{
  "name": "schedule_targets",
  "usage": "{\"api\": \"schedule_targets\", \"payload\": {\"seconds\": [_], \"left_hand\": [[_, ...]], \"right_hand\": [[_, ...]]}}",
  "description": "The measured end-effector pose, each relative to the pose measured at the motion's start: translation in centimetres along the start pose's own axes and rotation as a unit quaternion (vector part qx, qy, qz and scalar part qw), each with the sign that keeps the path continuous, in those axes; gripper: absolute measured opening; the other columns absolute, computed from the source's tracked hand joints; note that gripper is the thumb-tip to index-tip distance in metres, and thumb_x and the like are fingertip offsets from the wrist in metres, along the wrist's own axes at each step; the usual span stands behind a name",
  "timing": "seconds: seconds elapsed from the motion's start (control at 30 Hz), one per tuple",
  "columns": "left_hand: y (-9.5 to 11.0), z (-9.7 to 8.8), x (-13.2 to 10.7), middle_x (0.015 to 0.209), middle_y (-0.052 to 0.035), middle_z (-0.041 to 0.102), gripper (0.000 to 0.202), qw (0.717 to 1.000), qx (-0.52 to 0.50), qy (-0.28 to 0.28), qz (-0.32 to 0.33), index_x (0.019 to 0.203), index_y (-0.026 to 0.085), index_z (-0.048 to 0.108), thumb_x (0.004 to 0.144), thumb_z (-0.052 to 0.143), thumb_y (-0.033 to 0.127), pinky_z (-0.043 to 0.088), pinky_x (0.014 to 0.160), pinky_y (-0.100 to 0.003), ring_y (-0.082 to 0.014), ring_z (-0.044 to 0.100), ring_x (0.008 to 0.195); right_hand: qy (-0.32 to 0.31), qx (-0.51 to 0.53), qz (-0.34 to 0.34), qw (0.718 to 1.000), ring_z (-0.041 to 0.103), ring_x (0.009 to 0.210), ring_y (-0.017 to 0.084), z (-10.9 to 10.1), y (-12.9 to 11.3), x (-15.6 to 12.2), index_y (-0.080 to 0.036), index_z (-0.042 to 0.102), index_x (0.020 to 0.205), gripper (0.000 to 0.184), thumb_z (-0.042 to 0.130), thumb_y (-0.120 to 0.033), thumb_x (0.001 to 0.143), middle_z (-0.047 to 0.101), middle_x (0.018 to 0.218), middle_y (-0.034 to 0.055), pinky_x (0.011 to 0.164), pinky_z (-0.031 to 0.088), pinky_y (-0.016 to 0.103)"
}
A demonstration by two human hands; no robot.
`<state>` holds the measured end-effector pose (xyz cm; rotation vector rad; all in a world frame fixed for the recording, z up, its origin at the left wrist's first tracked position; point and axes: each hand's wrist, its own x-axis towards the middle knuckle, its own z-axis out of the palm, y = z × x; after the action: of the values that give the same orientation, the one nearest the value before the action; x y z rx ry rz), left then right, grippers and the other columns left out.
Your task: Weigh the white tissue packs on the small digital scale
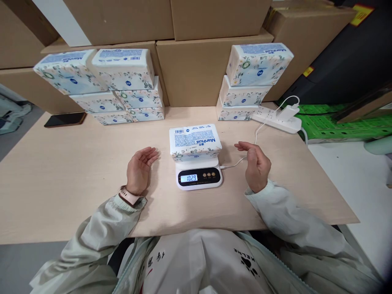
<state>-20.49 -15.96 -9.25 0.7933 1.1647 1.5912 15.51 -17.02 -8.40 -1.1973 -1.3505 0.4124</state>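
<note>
Between left hand [139, 169] and right hand [257, 165], touching neither: one tissue pack [196, 141], lying flat on one white scale [199, 176], display reads 102.9. Left fingers near together, slightly curled; right fingers together, bent inward, thumb up; neither hand grips anything. Counts: six packs in left stack [104, 100], three in right stack [246, 92], one phone [65, 119], one power strip [275, 120]. Broad tabletop [85, 171] left of left hand; gap between stacks behind scale. White cable [259, 130] runs by right fingertips; front edge crosses beneath forearms.
</note>
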Motion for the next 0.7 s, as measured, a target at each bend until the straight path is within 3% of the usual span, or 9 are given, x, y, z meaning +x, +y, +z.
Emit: {"api": "schedule_targets", "payload": {"seconds": [0.23, 0.33, 0.4, 0.47, 0.57, 0.63, 0.7], "left_hand": [[0.1, 0.3, -0.1, 0.111, -0.015, 0.078, 0.043, 1.0, 0.013, 0.003, 0.009, 0.102, 0.016, 0.077, 0.089, 0.069, 0.055, 0.061, 0.1, -0.044, -0.0257, 0.076, 0.101], [0.9, 1.0, -0.9, 0.105, -0.0136, 0.079, 0.04, 0.992, 0.09, 0.018, 0.085, 0.098, 0.016, 0.078, 0.092, 0.065, 0.052, 0.062, 0.096, -0.042, -0.0251, 0.076, 0.097], [1.8, 1.6, -1.6, 0.108, -0.0127, 0.081, 0.042, 0.971, 0.185, 0.004, 0.155, 0.098, 0.016, 0.081, 0.099, 0.057, 0.049, 0.058, 0.108, -0.045, -0.0264, 0.076, 0.107], [2.7, 2.2, -2.3, 0.118, -0.0102, 0.082, 0.049, 0.942, 0.273, -0.032, 0.193, 0.104, 0.017, 0.084, 0.105, 0.048, 0.05, 0.044, 0.128, -0.048, -0.027, 0.074, 0.122], [3.8, 3.5, -2.7, 0.13, -0.0066, 0.079, 0.059, 0.925, 0.328, -0.095, 0.168, 0.116, 0.019, 0.085, 0.109, 0.04, 0.057, 0.022, 0.14, -0.049, -0.028, 0.07, 0.134], [4.3, 4.8, -2.6, 0.133, -0.0084, 0.078, 0.065, 0.932, 0.313, -0.135, 0.122, 0.124, 0.017, 0.083, 0.109, 0.041, 0.064, 0.027, 0.138, -0.05, -0.0307, 0.068, 0.137], [4.9, 6.7, -2.1, 0.137, -0.0108, 0.076, 0.071, 0.94, 0.28, -0.171, 0.098, 0.131, 0.014, 0.08, 0.106, 0.045, 0.07, 0.038, 0.132, -0.049, -0.0326, 0.065, 0.141]], "right_hand": [[-0.012, -0.002, 0.004, 1.0, 0.076, 0.102, 0.024, -0.1, 0.0, 0.0, -0.025, 0.079, 0.115, 0.038, 0.049, -0.05, 0.109, 0.082, 0.111, 0.0084, 0.095, 0.06, 0.045], [-0.051, -0.023, -0.003, 0.998, 0.074, 0.106, 0.025, 0.1, -0.2, 0.1, -0.026, 0.078, 0.113, 0.038, 0.051, -0.051, 0.109, 0.082, 0.112, 0.0083, 0.098, 0.058, 0.048], [-0.096, -0.04, -0.002, 0.995, 0.072, 0.115, 0.027, 0.5, -0.4, 0.2, -0.027, 0.077, 0.118, 0.038, 0.052, -0.053, 0.108, 0.081, 0.119, 0.0087, 0.103, 0.057, 0.05], [-0.146, -0.052, 0.008, 0.988, 0.066, 0.129, 0.03, 1.1, -0.8, 0.4, -0.029, 0.073, 0.131, 0.044, 0.052, -0.058, 0.106, 0.077, 0.133, 0.009, 0.112, 0.053, 0.055], [-0.231, -0.047, 0.033, 0.971, 0.052, 0.149, 0.034, 2.1, -1.6, 0.5, -0.034, 0.057, 0.153, 0.059, 0.05, -0.067, 0.104, 0.064, 0.156, 0.0078, 0.125, 0.042, 0.064], [-0.284, -0.03, 0.036, 0.958, 0.044, 0.156, 0.036, 2.4, -2.1, 0.6, -0.036, 0.046, 0.161, 0.067, 0.05, -0.069, 0.103, 0.054, 0.166, 0.0073, 0.128, 0.036, 0.069], [-0.301, -0.015, 0.026, 0.953, 0.043, 0.157, 0.037, 2.4, -2.2, 1.0, -0.035, 0.044, 0.162, 0.07, 0.052, -0.07, 0.102, 0.05, 0.168, 0.0084, 0.129, 0.035, 0.069]]}}
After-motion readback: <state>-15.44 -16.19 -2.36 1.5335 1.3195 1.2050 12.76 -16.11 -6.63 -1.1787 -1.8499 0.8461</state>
